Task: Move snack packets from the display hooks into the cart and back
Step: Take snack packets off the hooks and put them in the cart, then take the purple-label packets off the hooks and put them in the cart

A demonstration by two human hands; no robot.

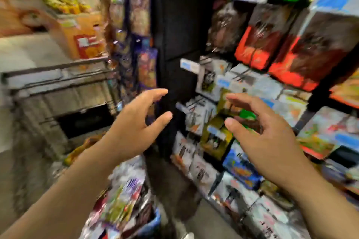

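Left hand [134, 124], right hand [266, 136]; glossy multicoloured packets [124, 196]

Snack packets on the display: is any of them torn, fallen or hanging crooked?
Nothing stands out. The hanging packets sit in overlapping rows, though the blur would hide any small damage. The left hand and the right hand hold nothing.

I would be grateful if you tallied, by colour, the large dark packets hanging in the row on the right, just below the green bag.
Black-and-red packets: 2
Dark brown packet, no red: 1
Total: 3
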